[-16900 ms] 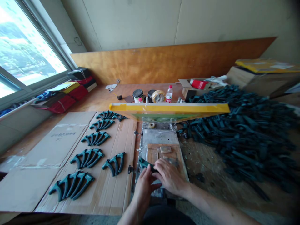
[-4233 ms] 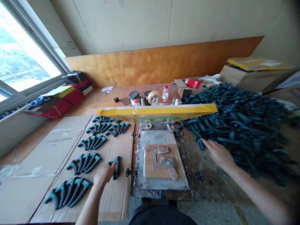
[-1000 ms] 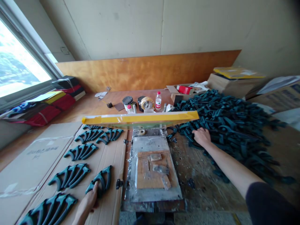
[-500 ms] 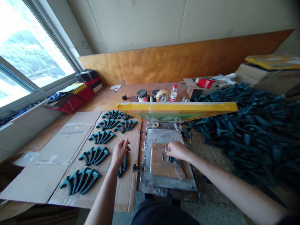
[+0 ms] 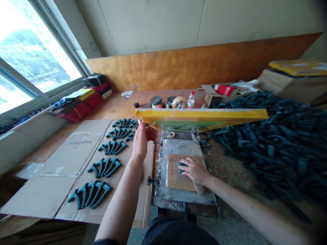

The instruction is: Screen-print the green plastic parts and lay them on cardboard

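Observation:
My left hand [image 5: 142, 139] is raised at the left corner of a tilted screen frame [image 5: 201, 114] edged in yellow tape. Its thumb and fingers are apart around that corner; whether they touch it I cannot tell. My right hand [image 5: 196, 170] lies with fingers spread over a dark green plastic piece [image 5: 182, 165], mostly hidden beneath them. That piece sits on a brown wooden board [image 5: 175, 182] fixed to a grey metal plate [image 5: 165, 195]. Left of it, curved dark green handles [image 5: 93, 195] lie in fanned groups on cardboard [image 5: 51, 199].
A big heap of dark green parts [image 5: 281, 143] covers the right side. Behind the frame stand a dark-lidded tub [image 5: 156, 101], a tape roll [image 5: 179, 102] and a red-capped bottle [image 5: 191, 99]. A small tape roll [image 5: 171, 134] lies beyond the plate. Cardboard boxes [image 5: 288, 80] stand at the back right.
My left hand has moved up and away from the handles on the cardboard to the frame's corner. My right hand has gone from a pinch to spread fingers over the piece.

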Demonstrator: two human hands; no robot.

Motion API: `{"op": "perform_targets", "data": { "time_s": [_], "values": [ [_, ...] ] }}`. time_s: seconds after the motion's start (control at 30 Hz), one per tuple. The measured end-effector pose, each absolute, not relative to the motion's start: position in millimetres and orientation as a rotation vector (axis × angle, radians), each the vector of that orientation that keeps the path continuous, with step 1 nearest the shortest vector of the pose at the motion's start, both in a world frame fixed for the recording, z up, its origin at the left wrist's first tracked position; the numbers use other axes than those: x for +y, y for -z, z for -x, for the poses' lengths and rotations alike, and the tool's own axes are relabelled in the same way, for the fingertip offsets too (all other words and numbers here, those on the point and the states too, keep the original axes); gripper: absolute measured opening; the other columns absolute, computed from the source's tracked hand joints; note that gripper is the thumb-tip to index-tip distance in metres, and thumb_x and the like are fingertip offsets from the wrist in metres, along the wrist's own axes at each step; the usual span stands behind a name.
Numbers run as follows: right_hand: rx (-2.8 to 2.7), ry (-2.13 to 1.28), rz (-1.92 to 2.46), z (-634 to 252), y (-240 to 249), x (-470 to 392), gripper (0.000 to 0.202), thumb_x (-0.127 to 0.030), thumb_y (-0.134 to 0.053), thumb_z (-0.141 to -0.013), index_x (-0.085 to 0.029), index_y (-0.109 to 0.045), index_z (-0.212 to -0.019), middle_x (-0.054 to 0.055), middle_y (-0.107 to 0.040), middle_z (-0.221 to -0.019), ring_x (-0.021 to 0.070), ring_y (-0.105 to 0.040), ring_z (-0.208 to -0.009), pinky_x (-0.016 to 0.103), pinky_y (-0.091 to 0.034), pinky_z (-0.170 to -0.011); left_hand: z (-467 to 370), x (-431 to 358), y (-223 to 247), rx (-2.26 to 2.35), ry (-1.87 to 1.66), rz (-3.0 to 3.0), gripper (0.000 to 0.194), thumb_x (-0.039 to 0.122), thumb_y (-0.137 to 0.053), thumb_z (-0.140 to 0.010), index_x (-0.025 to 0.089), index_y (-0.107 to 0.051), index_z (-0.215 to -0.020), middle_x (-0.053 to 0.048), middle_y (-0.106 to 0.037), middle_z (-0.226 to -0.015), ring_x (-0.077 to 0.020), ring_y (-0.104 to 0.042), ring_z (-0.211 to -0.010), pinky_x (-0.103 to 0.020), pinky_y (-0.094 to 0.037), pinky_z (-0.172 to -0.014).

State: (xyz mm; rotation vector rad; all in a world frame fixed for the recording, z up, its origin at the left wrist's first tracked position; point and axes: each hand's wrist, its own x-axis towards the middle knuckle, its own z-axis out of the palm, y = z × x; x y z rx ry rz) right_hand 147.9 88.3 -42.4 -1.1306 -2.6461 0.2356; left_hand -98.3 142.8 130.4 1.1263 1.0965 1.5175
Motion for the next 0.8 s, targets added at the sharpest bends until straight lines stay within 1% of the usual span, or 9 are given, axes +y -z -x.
{"op": "perform_targets", "data": {
  "time_s": [0.1, 0.17, 0.2, 0.27, 0.33, 0.43, 0.53, 0.63, 0.8],
  "values": [
    [-2.487, -0.126, 1.265, -172.6, 32.1, 101.5, 0.023, -0.028, -0.064, -0.084, -0.021, -0.070, -0.106, 0.006, -0.066, -0.112, 0.0224, -0.059, -0.099, 0.040, -0.050, -0.087, 104.8, 128.9, -132.9, 1.155, -1.442, -1.148, 0.062, 0.068, -0.035, -0.086, 0.014, -0.064, -0.081, -0.002, -0.060, -0.060, -0.0108, -0.052, -0.049, -0.022, -0.042, -0.048],
    [-2.275, -0.047, 1.451, -199.8, 17.8, 116.1, 0.028, -0.031, -0.053, -0.089, -0.011, -0.070, -0.100, 0.007, -0.069, -0.099, 0.0189, -0.062, -0.087, 0.031, -0.054, -0.077, 116.4, 107.4, -119.9, 1.254, -1.335, -1.147, 0.059, 0.066, -0.040, -0.086, 0.014, -0.068, -0.090, -0.002, -0.063, -0.066, -0.0120, -0.055, -0.056, -0.022, -0.043, -0.052],
    [-2.174, -0.018, 1.533, -213.2, 9.7, 123.7, 0.030, -0.032, -0.047, -0.091, -0.012, -0.071, -0.089, 0.008, -0.069, -0.092, 0.0179, -0.062, -0.082, 0.028, -0.054, -0.072, 122.5, 94.8, -108.3, 1.299, -1.248, -1.136, 0.057, 0.065, -0.044, -0.084, 0.014, -0.069, -0.096, -0.002, -0.064, -0.070, -0.0125, -0.056, -0.060, -0.021, -0.043, -0.053],
    [-2.060, -0.019, 1.601, -231.2, -6.2, 137.3, 0.036, -0.032, -0.043, -0.092, -0.007, -0.069, -0.098, 0.009, -0.069, -0.090, 0.0178, -0.063, -0.077, 0.027, -0.054, -0.068, 132.1, 71.1, -74.9, 1.346, -1.054, -1.091, 0.055, 0.062, -0.055, -0.080, 0.015, -0.067, -0.108, -0.002, -0.065, -0.076, -0.0132, -0.057, -0.064, -0.021, -0.043, -0.055],
    [-2.055, -0.055, 1.549, -229.7, -19.5, 147.2, 0.035, -0.034, -0.053, -0.089, -0.012, -0.064, -0.115, 0.011, -0.065, -0.107, 0.0215, -0.064, -0.090, 0.032, -0.054, -0.078, 136.3, 54.5, -32.9, 1.357, -0.921, -1.050, 0.063, 0.059, -0.060, -0.077, 0.017, -0.058, -0.124, 0.000, -0.062, -0.073, -0.0127, -0.055, -0.061, -0.021, -0.041, -0.054],
    [-2.214, -0.079, 1.437, -194.8, -30.7, 154.5, 0.057, -0.034, -0.070, -0.078, -0.018, -0.051, -0.129, 0.014, -0.055, -0.125, 0.0283, -0.053, -0.113, 0.040, -0.046, -0.095, 135.5, 46.7, 26.5, 1.457, -0.873, -1.126, 0.069, 0.054, -0.057, -0.080, 0.019, -0.045, -0.138, 0.005, -0.053, -0.064, -0.0112, -0.049, -0.056, -0.021, -0.037, -0.053],
    [-2.477, -0.131, 1.456, -155.0, -28.4, 150.1, 0.034, -0.024, -0.070, -0.077, -0.017, -0.059, -0.108, 0.010, -0.062, -0.103, 0.0266, -0.056, -0.100, 0.036, -0.046, -0.085, 133.9, 50.5, 59.5, 1.594, -0.828, -1.246, 0.061, 0.048, -0.054, -0.083, 0.019, -0.049, -0.136, 0.005, -0.049, -0.063, -0.0119, -0.047, -0.058, -0.022, -0.037, -0.056],
    [-2.631, -0.168, 1.430, -140.2, -15.7, 129.5, 0.007, -0.013, -0.057, -0.082, -0.017, -0.061, -0.087, 0.008, -0.063, -0.086, 0.0228, -0.057, -0.087, 0.031, -0.044, -0.075, 134.7, 53.3, 67.4, 1.636, -0.778, -1.265, 0.057, 0.047, -0.052, -0.084, 0.019, -0.051, -0.133, 0.003, -0.055, -0.068, -0.0144, -0.053, -0.064, -0.023, -0.039, -0.060],
    [-2.850, -0.190, 0.945, -160.7, -5.9, 86.8, 0.022, -0.005, -0.043, -0.083, -0.017, -0.061, -0.085, 0.008, -0.062, -0.084, 0.0217, -0.053, -0.084, 0.031, -0.042, -0.074, 134.9, 51.1, 64.2, 1.633, -0.766, -1.283, 0.057, 0.048, -0.049, -0.085, 0.018, -0.052, -0.133, -0.001, -0.061, -0.076, -0.0170, -0.058, -0.072, -0.025, -0.043, -0.067]
  ]
}}
